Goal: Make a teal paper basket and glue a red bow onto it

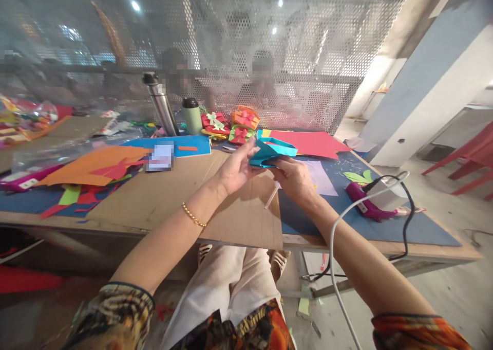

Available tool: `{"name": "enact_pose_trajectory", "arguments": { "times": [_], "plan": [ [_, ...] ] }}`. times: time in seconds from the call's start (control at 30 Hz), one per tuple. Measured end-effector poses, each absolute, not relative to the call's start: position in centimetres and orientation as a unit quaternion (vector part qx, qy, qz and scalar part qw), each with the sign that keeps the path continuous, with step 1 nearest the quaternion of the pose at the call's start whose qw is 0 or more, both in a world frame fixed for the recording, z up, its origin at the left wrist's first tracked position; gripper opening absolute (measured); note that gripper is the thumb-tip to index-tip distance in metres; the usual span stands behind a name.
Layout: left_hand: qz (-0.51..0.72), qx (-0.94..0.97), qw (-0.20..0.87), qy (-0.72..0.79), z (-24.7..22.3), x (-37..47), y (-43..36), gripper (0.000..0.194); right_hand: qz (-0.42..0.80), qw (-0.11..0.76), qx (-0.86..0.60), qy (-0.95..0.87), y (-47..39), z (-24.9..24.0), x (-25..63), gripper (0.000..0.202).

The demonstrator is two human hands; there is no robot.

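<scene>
A folded blue paper box (274, 147) is held up above the brown cardboard sheet (181, 198), between my two hands. My left hand (239, 169) grips its left side, thumb raised along the edge. From the right, my right hand (295, 179) pinches the lower near edge, thumb and fingers pressed together. The box has an open top and slanted walls; part of its underside is hidden by my fingers. Below my hands, a thin pale stick (271, 196) lies at the cardboard's right edge. A lilac paper sheet (319, 178) lies just beyond my right hand.
Red sheets (311, 143), finished paper pieces with bows (242, 126), a steel flask (162, 106) and a green bottle (191, 116) stand at the back. Orange paper (96, 164) lies left. A purple glue gun (364, 201) and white cable (333, 257) are right. A perforated metal screen (269, 47) rises behind.
</scene>
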State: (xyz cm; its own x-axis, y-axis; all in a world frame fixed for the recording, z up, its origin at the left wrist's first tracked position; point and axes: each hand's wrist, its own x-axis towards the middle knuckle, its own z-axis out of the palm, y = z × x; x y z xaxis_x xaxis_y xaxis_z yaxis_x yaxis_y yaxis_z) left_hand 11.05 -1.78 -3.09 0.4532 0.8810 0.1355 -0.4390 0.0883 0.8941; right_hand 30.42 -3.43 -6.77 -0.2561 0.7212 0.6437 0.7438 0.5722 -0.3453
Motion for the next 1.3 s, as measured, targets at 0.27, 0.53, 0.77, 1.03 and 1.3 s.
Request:
{"name": "enact_pose_trajectory", "arguments": {
  "times": [0.27, 0.53, 0.77, 1.03, 1.3],
  "plan": [
    [0.464, 0.553, 0.651, 0.232, -2.7, 10.1, -2.3, 0.046, -0.011, 0.422, -0.448, -0.788, -3.6, -6.8, 30.5, 0.030],
    [0.481, 0.694, 0.463, 0.271, -2.6, 10.3, -3.5, 0.031, -0.059, 0.367, -0.493, -0.787, -3.9, -6.5, 30.5, 0.031],
    [0.519, 0.683, 0.323, 0.400, -3.8, 10.9, -2.6, 0.029, -0.111, 0.223, -0.553, -0.795, -5.0, -5.8, 29.3, 0.036],
    [0.561, 0.661, 0.218, 0.448, -4.5, 11.0, -1.7, 0.063, -0.122, 0.129, -0.573, -0.800, -6.2, -4.5, 27.9, 0.038],
    [0.497, 0.679, 0.279, 0.463, -3.2, 10.2, -2.0, 0.041, -0.139, 0.112, -0.544, -0.820, -6.7, -3.8, 28.2, 0.040]
  ]
}}
